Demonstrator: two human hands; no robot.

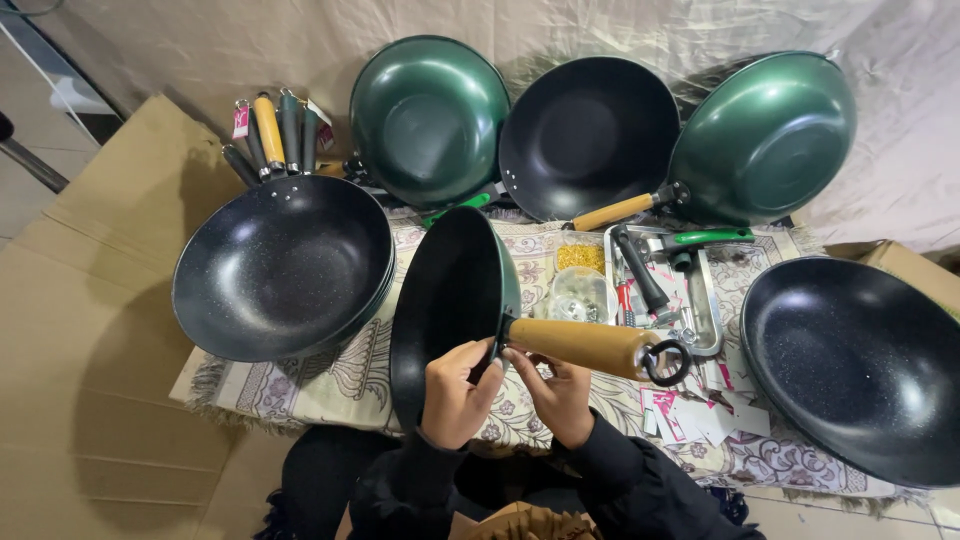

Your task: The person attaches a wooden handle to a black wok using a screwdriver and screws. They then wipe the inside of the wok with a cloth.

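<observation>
At centre, low in the view: a dark wok (450, 310) stands on edge, tilted, its black inside facing left and a sliver of green outside showing along its right rim.
Wok handle: a wooden handle (580, 345) runs out to the right from the wok's rim and ends in a black hanging ring (668, 362).
Left hand: the left hand (455, 392) is closed about the joint where handle meets wok, fingers curled against the black bracket, just below the rim.
Right hand: the right hand (560, 395) sits under the near end of the wooden handle, fingers bent up and touching it; whether it grips fully I cannot tell.
Relation: both hands meet at the joint, the wok body above and left of them, the handle passing over the right hand.
Beneath: a patterned cloth (330, 385) with a fringe covers the work surface, and cardboard (90, 330) lies to the left.
Just right of the handle: a metal tray (712, 300) holds a black handle, small tools and screws; a clear bag of fittings (580, 295) lies beside it, and paper cards (700, 415) are scattered near.
Left: a stack of black woks (280, 265), with spare handles (270, 130) behind it.
Behind: a green wok (428, 118), a black wok (588, 135) and a second green wok (765, 135) lean against draped fabric.
Far right: another black wok (860, 365) lies flat.
</observation>
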